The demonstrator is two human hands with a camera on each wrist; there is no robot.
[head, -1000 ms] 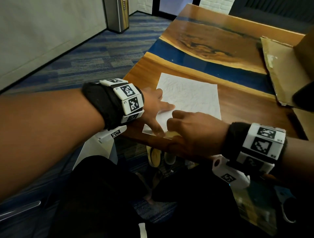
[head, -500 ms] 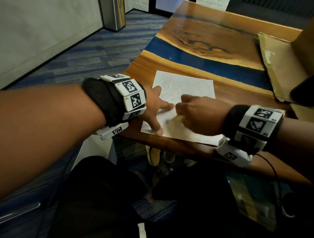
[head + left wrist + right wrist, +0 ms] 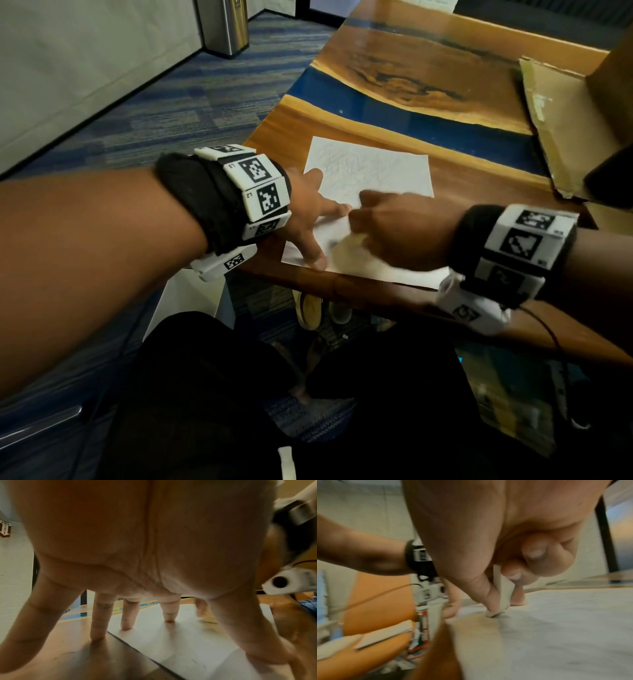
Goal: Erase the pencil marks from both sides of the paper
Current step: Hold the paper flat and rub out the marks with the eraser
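Observation:
A white sheet of paper point(image 3: 376, 171) with faint pencil scribbles on its far half lies near the table's front edge. My left hand point(image 3: 308, 212) is spread on the paper's left side, fingertips point(image 3: 126, 626) pressing it down, straight and splayed. My right hand point(image 3: 394, 229) is curled, pinching a pale eraser point(image 3: 500, 596) between thumb and forefinger; the eraser's tip touches the paper point(image 3: 556, 622) near its middle. In the head view the eraser shows only as a pale blur point(image 3: 346, 243) under the right hand.
The wooden table point(image 3: 428, 92) has a blue resin stripe across it. An opened cardboard box point(image 3: 561, 116) lies at the right, beyond the paper. Carpeted floor and a metal bin point(image 3: 226, 27) are to the left. The table's front edge runs just under my wrists.
My right hand with the eraser has moved from the paper's near edge up onto the sheet, beside the left index finger. The left hand has stayed pressing the paper.

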